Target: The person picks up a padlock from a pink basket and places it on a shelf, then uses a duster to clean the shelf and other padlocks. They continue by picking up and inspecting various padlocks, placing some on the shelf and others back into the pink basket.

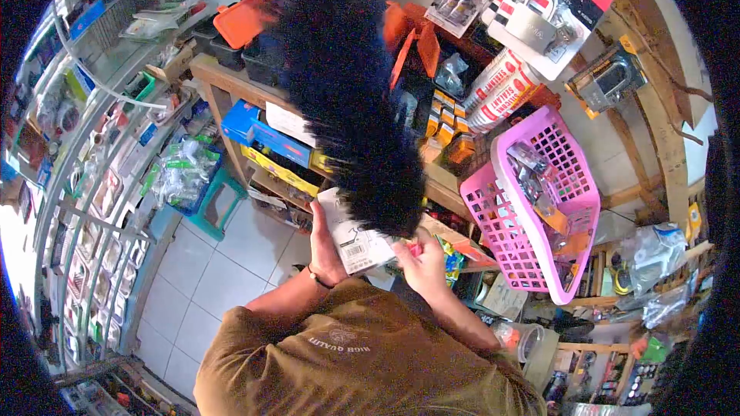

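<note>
My left hand (327, 253) grips the left side of a white box (356, 250) in front of my chest. The box carries a barcode and some dark handwriting. At its right edge, my right hand (425, 263) is closed, with a small pinkish-red thing (415, 249) between the fingers; its kind is not clear. A large dark, fuzzy shape (347, 108) hangs across the middle of the view. It covers the upper part of the box and some of the shelf behind.
A pink plastic basket (501, 223) with packaged goods stands at the right. Above it hang a padlock pack (551, 19) and sealant tubes (501, 85). Blue and yellow boxes (281, 173) sit on the wooden shelf. A green stool (220, 204) and a curved glass display case (85, 239) are left.
</note>
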### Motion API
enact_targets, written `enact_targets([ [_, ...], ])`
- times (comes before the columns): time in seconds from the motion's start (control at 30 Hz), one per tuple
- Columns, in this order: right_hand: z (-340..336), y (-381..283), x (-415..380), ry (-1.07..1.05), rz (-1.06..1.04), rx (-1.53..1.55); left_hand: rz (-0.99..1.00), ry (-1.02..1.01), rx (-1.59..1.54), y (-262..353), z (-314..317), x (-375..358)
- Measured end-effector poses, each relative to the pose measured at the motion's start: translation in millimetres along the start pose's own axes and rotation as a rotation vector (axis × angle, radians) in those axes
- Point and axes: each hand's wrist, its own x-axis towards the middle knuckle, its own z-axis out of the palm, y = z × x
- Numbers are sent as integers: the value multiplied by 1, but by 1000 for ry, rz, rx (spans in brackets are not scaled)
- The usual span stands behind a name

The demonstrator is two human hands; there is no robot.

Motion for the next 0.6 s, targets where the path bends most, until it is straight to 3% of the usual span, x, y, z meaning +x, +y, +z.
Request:
enact_targets([
  [0.07,-17,12,-11,51,-59,-133,67,-22,-34,8,-15,8],
  [0.17,-53,33,-38,-285,-28,-351,108,-4,-27,32,-21,15],
  [0.2,-60,45,-47,-442,1,-387,131,-106,124,37,-25,21],
  [0.27,-64,74,-67,-408,39,-301,237,-71,1163,40,-42,35],
  [0.33,-61,82,-78,-365,75,-218,207,-211,52,45,25,17],
  [0.4,-53,80,-87,-325,380,-155,62,-541,-375,50,32,20],
  [0.43,-55,81,-87,-324,386,-157,140,-330,-388,48,39,19],
  [0.47,-58,83,-84,-449,278,-340,200,-270,435,53,-2,38],
  [0.53,-59,75,-77,-566,167,-531,70,-519,169,62,13,33],
  [0.57,-52,59,-74,-460,305,-390,177,-192,341,51,19,30],
  [0.6,-47,43,-70,-351,438,-246,170,-520,136,52,25,34],
])
